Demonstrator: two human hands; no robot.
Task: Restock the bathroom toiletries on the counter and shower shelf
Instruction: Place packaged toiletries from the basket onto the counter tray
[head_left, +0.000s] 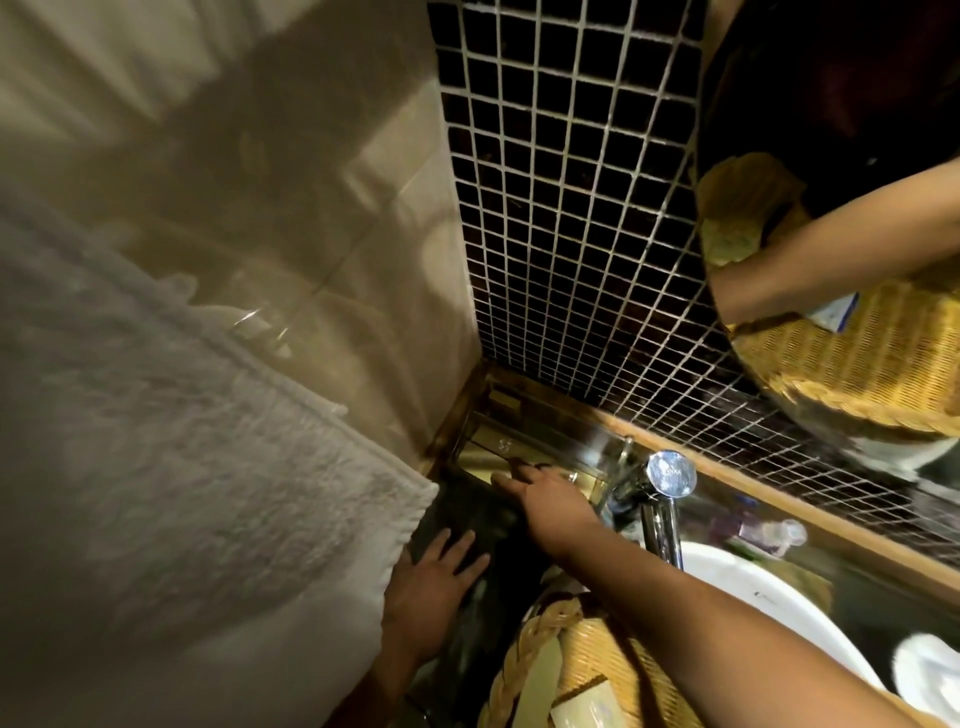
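- A white towel (171, 467) hangs down the left side, its lower edge just beside the left hand (434, 582).
- The left hand lies flat, palm down with fingers spread apart, on a dark tray (467, 514) in the corner of the surface (519, 587); it grips nothing.
- Beyond the tray, in the corner where the beige wall meets the dark mosaic tiles (561, 208), lie small gold-coloured packets (480, 457); what they hold is too blurred to tell.
- The right hand (545, 504) reaches across to the far edge of the tray, fingers extended toward the packets; I cannot tell whether the fingertips pinch anything.
- A woven basket (571, 670) sits at the bottom, under the right forearm, with pale flat packets inside it.
- A chrome tap (662, 499) stands just right of the right hand, over the white basin (769, 603).
- Behind the tap, small bottles (763, 535) lie along the back ledge, blurred.
- At upper right a mirror (831, 104) reflects an arm and the basket.
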